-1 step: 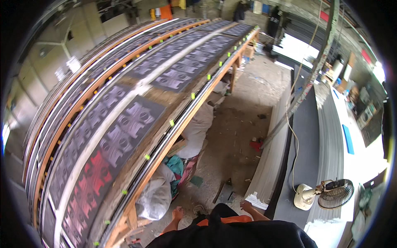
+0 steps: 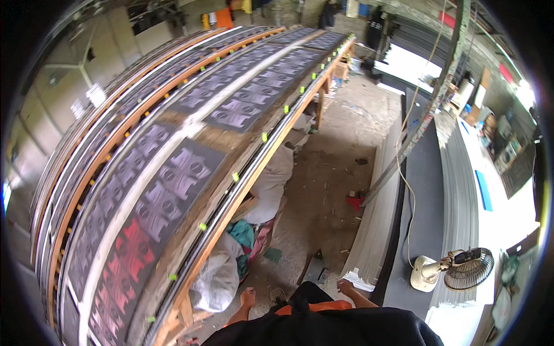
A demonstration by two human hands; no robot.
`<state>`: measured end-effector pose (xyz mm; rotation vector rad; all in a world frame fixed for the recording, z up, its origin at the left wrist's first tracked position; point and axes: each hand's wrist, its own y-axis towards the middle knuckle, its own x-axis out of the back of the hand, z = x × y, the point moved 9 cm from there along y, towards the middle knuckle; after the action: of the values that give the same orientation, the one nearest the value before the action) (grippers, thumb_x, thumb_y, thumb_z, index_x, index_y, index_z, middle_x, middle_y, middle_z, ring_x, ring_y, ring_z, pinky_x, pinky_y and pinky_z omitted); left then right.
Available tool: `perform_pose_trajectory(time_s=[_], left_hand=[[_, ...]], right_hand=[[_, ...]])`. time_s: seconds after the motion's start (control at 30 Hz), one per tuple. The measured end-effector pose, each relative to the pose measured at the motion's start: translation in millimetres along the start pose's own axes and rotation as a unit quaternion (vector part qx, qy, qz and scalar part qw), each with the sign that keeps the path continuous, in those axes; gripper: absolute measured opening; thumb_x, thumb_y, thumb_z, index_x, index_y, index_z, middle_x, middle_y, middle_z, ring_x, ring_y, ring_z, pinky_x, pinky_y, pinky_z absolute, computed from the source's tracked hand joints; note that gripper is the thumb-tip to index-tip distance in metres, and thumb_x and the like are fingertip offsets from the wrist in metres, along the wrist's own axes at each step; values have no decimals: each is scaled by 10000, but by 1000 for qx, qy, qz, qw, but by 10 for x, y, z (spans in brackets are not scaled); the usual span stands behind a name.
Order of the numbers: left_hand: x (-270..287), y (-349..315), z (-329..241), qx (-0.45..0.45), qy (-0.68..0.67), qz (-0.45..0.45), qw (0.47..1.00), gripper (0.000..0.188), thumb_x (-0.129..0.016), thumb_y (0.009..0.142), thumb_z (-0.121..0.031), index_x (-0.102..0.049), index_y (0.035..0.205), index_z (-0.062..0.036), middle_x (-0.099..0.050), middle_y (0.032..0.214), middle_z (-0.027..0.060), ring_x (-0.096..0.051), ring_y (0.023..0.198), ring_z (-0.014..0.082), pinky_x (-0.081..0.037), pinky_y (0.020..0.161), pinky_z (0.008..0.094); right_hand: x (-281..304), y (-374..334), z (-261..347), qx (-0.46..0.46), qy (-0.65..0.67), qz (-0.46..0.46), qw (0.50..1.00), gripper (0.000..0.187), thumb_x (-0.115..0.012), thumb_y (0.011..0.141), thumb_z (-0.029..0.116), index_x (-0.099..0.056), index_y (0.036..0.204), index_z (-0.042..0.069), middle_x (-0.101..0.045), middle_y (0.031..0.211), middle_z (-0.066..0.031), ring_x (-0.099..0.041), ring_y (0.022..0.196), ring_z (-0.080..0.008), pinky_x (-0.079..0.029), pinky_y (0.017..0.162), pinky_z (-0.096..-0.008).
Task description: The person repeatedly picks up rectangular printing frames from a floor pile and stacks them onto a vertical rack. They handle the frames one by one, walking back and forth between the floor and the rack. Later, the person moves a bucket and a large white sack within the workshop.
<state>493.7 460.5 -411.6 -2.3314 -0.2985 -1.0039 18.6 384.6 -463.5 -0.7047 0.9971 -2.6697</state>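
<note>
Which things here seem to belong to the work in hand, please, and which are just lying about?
Likely the work:
long table
dark printed panels on it

Apparently lying about:
nearer white sack beneath the table
teal cloth beside it
red object on the floor

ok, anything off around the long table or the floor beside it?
A small red object, unclear what, lies on the grey-brown floor near the foot of the worn metal pole; crumpled teal cloth pokes out beside a bulging white sack below the long wooden-edged table. Both look strewn, not stowed.
</note>
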Motion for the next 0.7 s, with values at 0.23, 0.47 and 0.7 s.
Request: perform_pose_trajectory(time_s=[0.23,0.47,0.7], left_hand=[[-259,1789,-1217,-117,-43,102,987,257,-554,767,-235,-574,975,-85,-616,914,130,-583,883,270,-448,765,362],[-484,3061,-2724,-226,-31,225,947,253,-605,733,-223,-591,917,-49,-628,853,131,-601,825,267,-468,734,356],[-678,4615,-4071,-164,-2,155,974,257,-561,753,-252,-592,936,-75,-626,913,100,-586,884,253,-456,771,356]], right_hand=[[128,280,77,-33,-338,50,939,219,-494,770,246,-633,853,99,-617,872,-146,-584,853,-301,-449,761,-405],[582,1666,389,-86,-333,65,937,206,-517,771,250,-633,841,94,-617,831,-132,-593,808,-274,-471,658,-377],[2100,3387,2565,77,-287,-151,943,240,-521,794,222,-577,975,75,-617,850,-114,-604,752,-256,-493,625,-354]])
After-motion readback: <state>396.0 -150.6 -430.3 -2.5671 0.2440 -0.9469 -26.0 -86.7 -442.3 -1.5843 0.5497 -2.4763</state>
